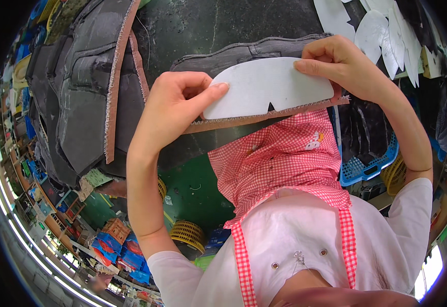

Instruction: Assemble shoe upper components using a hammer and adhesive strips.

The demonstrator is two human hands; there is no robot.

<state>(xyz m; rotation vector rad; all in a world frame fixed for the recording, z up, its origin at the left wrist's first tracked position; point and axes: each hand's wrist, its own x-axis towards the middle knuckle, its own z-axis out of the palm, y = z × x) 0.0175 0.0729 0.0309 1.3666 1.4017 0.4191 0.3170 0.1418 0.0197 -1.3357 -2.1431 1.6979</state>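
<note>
A white half-moon sheet (pixel 269 84) lies over a dark grey moulded piece (pixel 223 59) near the middle. Its curved side faces away from me, and a small V notch cuts its near edge. Along that edge runs a brown strip (pixel 233 123) with a rough stitched border. My left hand (pixel 169 107) pinches the sheet's left end, thumb on top and the other fingers mostly hidden. At the right, my right hand (pixel 341 66) is closed with its thumb pressed on the sheet's upper right edge. Some of its fingers curl behind the grey piece.
Stacked grey pieces with brown edging (pixel 85 97) lie at the left on the dark worktable (pixel 182 25). More white sheets (pixel 374 30) sit at the far right. A blue plastic basket (pixel 364 174) holds dark pieces at the right; a yellow basket (pixel 187 233) is on the floor.
</note>
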